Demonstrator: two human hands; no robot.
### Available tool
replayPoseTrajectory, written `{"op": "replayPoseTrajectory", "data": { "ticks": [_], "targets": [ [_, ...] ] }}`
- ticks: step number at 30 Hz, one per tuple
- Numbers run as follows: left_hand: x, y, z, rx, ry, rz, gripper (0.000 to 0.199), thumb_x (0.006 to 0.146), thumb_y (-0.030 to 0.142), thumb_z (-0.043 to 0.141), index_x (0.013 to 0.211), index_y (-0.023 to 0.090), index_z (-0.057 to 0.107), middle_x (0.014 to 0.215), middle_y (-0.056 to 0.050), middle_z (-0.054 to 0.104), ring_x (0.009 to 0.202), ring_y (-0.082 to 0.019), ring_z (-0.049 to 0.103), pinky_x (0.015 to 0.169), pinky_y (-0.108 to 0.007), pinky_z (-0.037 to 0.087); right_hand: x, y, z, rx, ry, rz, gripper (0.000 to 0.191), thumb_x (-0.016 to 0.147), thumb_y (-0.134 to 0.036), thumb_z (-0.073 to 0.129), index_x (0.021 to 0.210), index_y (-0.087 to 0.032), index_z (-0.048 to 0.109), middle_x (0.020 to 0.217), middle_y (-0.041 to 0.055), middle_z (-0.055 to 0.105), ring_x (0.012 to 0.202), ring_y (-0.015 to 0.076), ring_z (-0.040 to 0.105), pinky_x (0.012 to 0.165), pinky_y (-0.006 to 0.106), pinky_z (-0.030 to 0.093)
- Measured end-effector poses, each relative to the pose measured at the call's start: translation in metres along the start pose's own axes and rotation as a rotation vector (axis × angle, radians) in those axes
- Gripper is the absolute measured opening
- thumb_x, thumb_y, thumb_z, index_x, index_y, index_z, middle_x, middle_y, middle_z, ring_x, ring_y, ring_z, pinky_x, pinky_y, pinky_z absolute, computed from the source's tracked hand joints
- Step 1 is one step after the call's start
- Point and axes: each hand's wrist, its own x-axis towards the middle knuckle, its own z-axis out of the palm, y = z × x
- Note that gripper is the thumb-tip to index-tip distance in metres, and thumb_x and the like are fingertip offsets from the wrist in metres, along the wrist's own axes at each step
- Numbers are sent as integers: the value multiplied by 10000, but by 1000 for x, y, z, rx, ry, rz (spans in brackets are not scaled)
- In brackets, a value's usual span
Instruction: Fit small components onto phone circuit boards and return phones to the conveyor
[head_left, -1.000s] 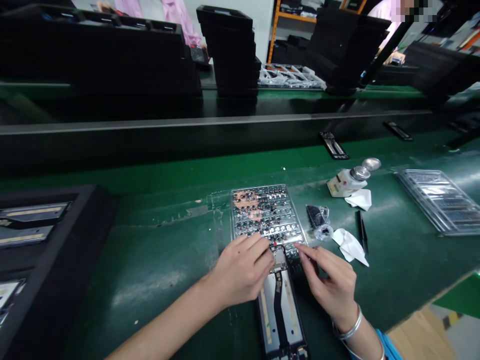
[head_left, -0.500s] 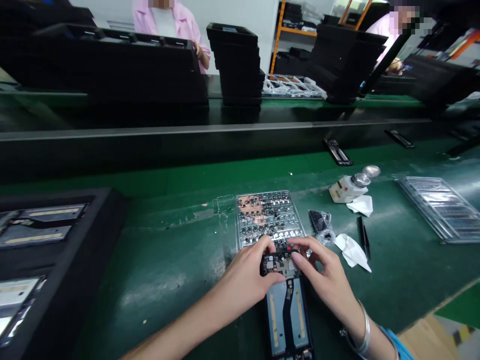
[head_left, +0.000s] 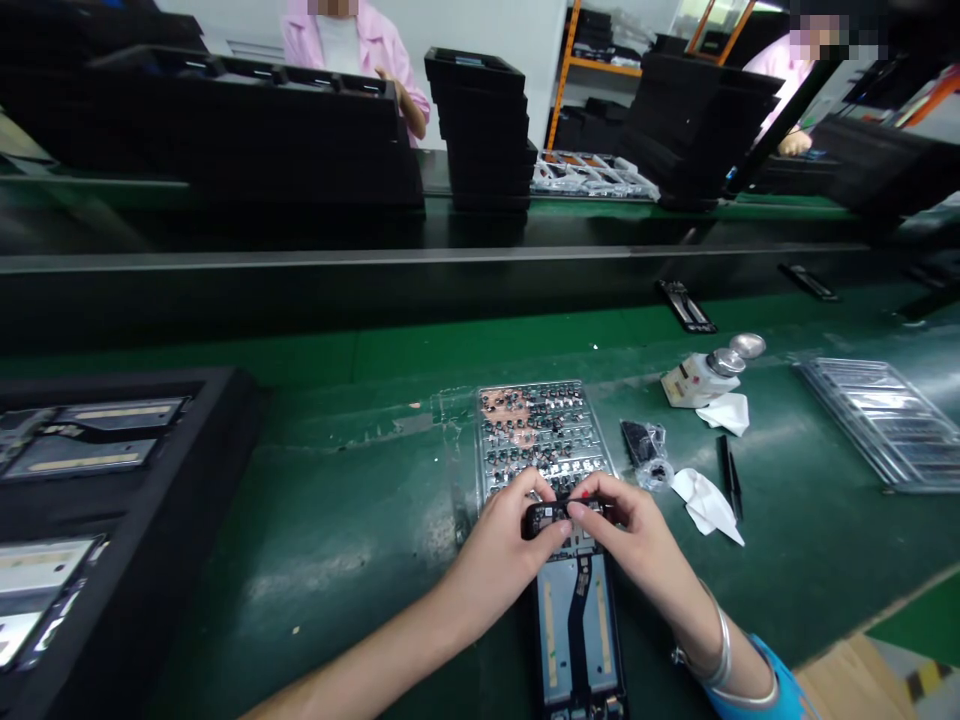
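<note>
From the head camera, both hands are close together at lower centre. The left hand (head_left: 499, 548) and the right hand (head_left: 637, 545) pinch a narrow black board-like part (head_left: 559, 517) between their fingertips, one at each end. This part is held just above the upper end of an open phone housing (head_left: 577, 630), which lies flat with a black flex ribbon (head_left: 579, 625) running down its middle. The housing sits on a green tabletop (head_left: 337, 500), and its upper end meets the lower edge of a clear plastic tray (head_left: 544, 430) packed with small dark parts. A silver bangle (head_left: 716, 655) circles the right wrist, beside a blue sleeve (head_left: 765, 685).

To the right lie black tweezers (head_left: 729, 478), a white cloth (head_left: 705, 505), a black bag (head_left: 641, 443), and a white dispenser (head_left: 697, 380) with a second cloth (head_left: 724, 413) against it. Stacked clear trays (head_left: 881, 425) sit further right, and a black tray of phone panels (head_left: 97, 480) lies at the left. Beyond the black stacked trays (head_left: 480, 130), a co-worker in a pink jacket (head_left: 349, 60) stands at upper left.
</note>
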Motion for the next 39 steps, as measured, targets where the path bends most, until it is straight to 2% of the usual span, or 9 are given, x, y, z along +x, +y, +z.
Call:
{"op": "replayPoseTrajectory", "data": {
  "ticks": [11,18,24,29,33,35,37,38,39],
  "targets": [
    [-1,3,-3,-59,-61,-4,127,782,228,515,819,201,396,645,62,380,598,-101,358,541,-218,274,4,0,0,16,-5,-9,155,795,-332,559,746,-185,553,671,-19,495,622,133,454,569,247,351],
    [-1,6,-3,-62,-54,-25,104,799,247,501,813,196,412,597,74,325,561,-95,309,515,-218,241,4,-1,1,16,3,-7,140,779,-308,571,721,-182,554,639,-24,481,605,131,445,562,244,349],
    [1,2,-3,-90,-73,-15,145,806,291,497,763,191,402,585,73,341,550,-93,311,515,-216,236,2,-4,2,40,15,-22,97,765,-257,569,718,-174,548,631,-25,475,591,122,435,545,233,337],
    [3,-4,-3,-74,-77,-17,205,784,320,521,722,194,371,531,92,289,502,-83,260,482,-212,191,0,2,8,45,25,-34,75,765,-224,574,723,-172,538,628,-36,463,567,104,404,516,217,310],
    [2,0,-6,-34,-54,-5,216,779,327,538,711,188,388,531,88,288,498,-81,278,484,-208,203,-3,0,8,85,1,-60,95,791,-226,558,724,-175,515,615,-48,431,560,95,378,509,211,294],
    [1,6,-9,9,-83,-12,181,797,338,527,767,183,436,530,78,350,498,-90,332,490,-209,233,-5,-2,4,158,-34,-69,129,813,-255,553,727,-176,500,618,-49,430,563,92,382,520,208,301],
    [-2,11,-10,81,-69,2,222,803,364,530,936,195,476,646,27,526,591,-132,468,531,-225,317,-5,-2,0,260,-39,-49,170,825,-298,554,726,-180,483,590,-61,407,535,82,377,502,195,302],
    [-4,14,-9,136,-36,23,313,797,382,542,1048,213,462,801,-19,602,709,-171,532,590,-253,373,-6,-1,-2,315,-22,-26,188,825,-326,557,731,-186,475,564,-71,392,504,77,371,474,185,299],
    [-7,15,-8,205,6,53,435,780,405,566,1156,240,423,994,-61,612,864,-217,553,679,-300,412,-6,0,-3,369,5,2,203,825,-355,557,741,-194,465,534,-81,382,463,72,363,439,173,293]
  ]
}}
